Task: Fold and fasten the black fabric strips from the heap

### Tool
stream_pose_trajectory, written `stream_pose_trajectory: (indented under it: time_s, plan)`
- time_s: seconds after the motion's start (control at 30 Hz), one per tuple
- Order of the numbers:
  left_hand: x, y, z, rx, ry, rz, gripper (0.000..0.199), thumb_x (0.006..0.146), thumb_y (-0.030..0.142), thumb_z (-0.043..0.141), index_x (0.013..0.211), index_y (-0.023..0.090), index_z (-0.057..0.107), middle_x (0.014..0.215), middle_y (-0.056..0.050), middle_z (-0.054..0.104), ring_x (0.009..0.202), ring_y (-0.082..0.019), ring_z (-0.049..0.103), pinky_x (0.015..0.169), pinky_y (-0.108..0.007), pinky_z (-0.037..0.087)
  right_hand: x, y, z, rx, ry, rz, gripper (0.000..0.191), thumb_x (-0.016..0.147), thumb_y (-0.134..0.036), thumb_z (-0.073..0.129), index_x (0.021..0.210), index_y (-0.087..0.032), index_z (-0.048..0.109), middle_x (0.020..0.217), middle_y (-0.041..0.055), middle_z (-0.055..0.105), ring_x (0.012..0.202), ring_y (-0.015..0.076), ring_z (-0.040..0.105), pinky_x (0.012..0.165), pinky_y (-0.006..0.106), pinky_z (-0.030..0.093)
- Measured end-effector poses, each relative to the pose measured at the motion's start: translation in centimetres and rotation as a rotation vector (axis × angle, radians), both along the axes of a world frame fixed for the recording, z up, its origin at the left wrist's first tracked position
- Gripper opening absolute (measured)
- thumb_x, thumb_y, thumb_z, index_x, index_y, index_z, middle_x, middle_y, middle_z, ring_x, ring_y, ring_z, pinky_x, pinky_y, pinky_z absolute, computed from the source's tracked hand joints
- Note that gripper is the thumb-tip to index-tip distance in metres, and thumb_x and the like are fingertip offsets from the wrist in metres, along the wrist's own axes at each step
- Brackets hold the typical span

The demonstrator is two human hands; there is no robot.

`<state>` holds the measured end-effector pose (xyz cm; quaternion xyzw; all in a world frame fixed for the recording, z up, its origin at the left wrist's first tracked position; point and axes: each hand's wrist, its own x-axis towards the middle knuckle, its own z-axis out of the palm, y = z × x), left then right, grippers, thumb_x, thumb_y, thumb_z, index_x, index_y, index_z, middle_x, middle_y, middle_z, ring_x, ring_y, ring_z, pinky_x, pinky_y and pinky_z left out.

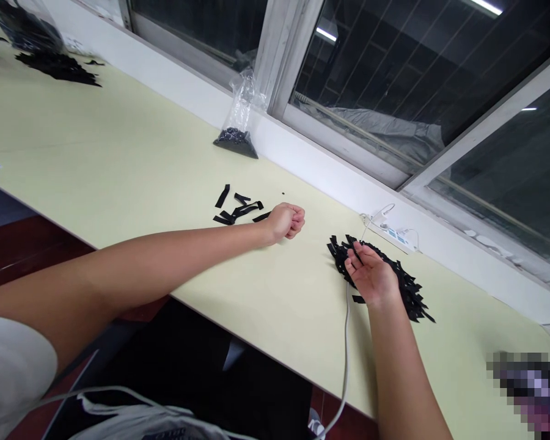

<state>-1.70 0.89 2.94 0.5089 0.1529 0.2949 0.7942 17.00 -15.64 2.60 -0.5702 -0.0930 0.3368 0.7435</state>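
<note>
My left hand [288,222] is closed in a fist just above the table, beside a few loose black fabric strips [245,209]. Whatever it may hold is hidden by the curled fingers. At the near side of a large heap of black strips [410,290], my right hand [373,275] is turned palm up with its fingers curled. A black strip [357,258] shows between its thumb and fingers. One short strip lies by the wrist, at the heap's edge.
A clear plastic bag [238,131] with small black pieces leans on the wall under the window. Behind the heap lies a power strip [394,234]. A white cable [347,342] crosses the table's front edge. Another bag [27,27] and black strips [59,66] are far left.
</note>
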Motion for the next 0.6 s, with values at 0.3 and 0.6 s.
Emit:
stream_pose_trajectory:
  time_s: [0.3, 0.6]
  plan:
    - [-0.4, -1.4, -0.8, 0.491, 0.174, -0.089, 0.014, 0.057, 0.014, 0.042, 0.050, 0.020, 0.031, 0.050, 0.002, 0.028, 0.048, -0.010, 0.023, 0.050, -0.027, 0.019, 0.7, -1.2, 0.7, -0.041, 0.082, 0.013, 0.021, 0.069, -0.013, 0.046, 0.068, -0.024, 0.028, 0.052, -0.0086, 0.028, 0.036, 0.0087, 0.027, 0.037, 0.022, 0.021]
    - [-3.8, 5.2, 1.4, 1.336, 0.985, 0.201, 0.025, 0.075, 0.029, 0.067, 0.095, 0.015, 0.066, 0.112, -0.017, 0.061, 0.104, -0.032, 0.052, 0.086, -0.037, 0.039, -0.9, -0.2, -0.1, -0.076, -0.159, 0.118, 0.019, 0.057, -0.013, 0.056, 0.074, -0.021, 0.050, 0.066, -0.0051, 0.048, 0.048, 0.0070, 0.040, 0.042, 0.020, 0.033]
